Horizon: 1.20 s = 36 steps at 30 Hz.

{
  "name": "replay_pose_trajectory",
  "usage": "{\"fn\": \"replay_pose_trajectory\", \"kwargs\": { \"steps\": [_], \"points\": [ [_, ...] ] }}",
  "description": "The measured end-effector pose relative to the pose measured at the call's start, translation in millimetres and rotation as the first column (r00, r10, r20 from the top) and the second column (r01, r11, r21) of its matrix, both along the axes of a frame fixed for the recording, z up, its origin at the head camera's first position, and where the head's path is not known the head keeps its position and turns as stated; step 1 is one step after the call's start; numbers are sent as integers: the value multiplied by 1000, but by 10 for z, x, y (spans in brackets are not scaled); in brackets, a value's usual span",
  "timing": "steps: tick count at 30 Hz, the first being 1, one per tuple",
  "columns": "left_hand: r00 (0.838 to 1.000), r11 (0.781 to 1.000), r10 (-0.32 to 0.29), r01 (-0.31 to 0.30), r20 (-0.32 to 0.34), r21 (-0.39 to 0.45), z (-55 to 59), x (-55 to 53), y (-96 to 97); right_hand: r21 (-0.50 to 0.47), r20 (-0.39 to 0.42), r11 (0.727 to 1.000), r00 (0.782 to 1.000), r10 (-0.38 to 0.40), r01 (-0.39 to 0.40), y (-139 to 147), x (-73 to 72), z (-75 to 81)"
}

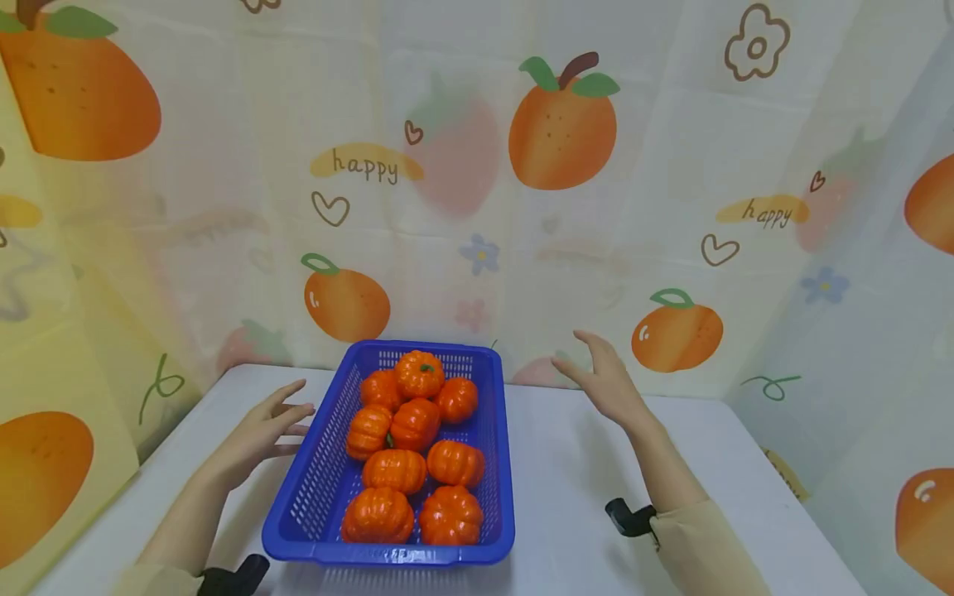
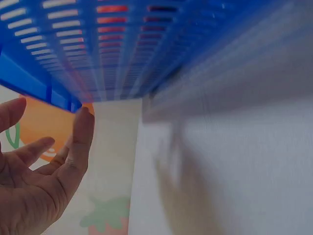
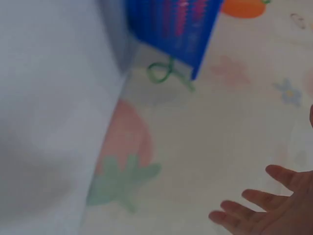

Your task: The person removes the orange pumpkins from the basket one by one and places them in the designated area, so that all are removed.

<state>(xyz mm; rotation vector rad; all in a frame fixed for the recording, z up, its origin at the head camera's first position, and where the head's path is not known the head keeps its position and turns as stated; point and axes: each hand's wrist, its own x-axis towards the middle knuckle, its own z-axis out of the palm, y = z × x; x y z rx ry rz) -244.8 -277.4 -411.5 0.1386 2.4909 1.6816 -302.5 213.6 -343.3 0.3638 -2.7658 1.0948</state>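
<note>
A blue plastic basket (image 1: 387, 554) with slotted walls stands on the white table, holding several small orange pumpkins (image 1: 395, 470). Beside its left wall is my left hand (image 1: 257, 434), fingers spread and loosely bent. In the left wrist view one fingertip of that hand (image 2: 46, 188) comes close to the basket's rim (image 2: 58, 93); contact cannot be told. My right hand (image 1: 607, 385) is raised to the right of the basket, apart from it, thumb and fingers spread. The right wrist view shows this hand (image 3: 274, 210) holding nothing, with the basket's end (image 3: 190, 44) beyond it.
The white table (image 1: 566, 497) extends on both sides of the basket. Behind it hangs a fruit-printed curtain (image 1: 462, 281), close to the basket's far end. A black strap device (image 1: 629, 519) sits on the right wrist, another (image 1: 234, 577) on the left.
</note>
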Motion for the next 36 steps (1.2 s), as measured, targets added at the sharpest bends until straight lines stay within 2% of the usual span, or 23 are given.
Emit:
{"fn": "replay_pose_trajectory", "kwargs": {
  "steps": [4, 7, 10, 14, 17, 21, 27, 31, 33, 36],
  "points": [
    [1000, 999, -26, 26, -1, 34, -2, 8, 22, -147, 34, 986, 996, 79, -73, -266, -39, 248],
    [999, 998, -42, 42, -11, 56, 2, 6, 18, -239, 59, 963, 988, 140, -123, -477, -57, 417],
    [999, 997, -44, 44, -7, 67, 2, 9, 4, -288, 72, 943, 978, 195, -167, -698, -81, 524],
    [998, 993, -54, 52, 24, 105, -17, 22, -13, -308, 90, 931, 968, 235, -198, -989, -114, 573],
    [996, 986, -71, 61, 58, 158, -43, 34, -22, -353, 107, 912, 959, 263, -210, -1188, -158, 564],
    [989, 973, -102, 77, 105, 218, -87, 53, -54, -469, 149, 860, 941, 303, -202, -1401, -222, 510],
    [976, 957, -159, 117, 145, 267, -114, 86, -113, -613, 238, 781, 915, 326, -118, -1556, -349, 379],
    [961, 927, -232, 172, 150, 333, -121, 135, -139, -669, 298, 741, 895, 331, -51, -1600, -438, 260],
    [952, 908, -264, 192, 154, 371, -123, 166, -139, -679, 321, 733, 886, 335, -31, -1625, -466, 201],
    [946, 892, -282, 198, 159, 406, -130, 203, -134, -656, 359, 755, 871, 334, -19, -1677, -475, 136]
  ]
}}
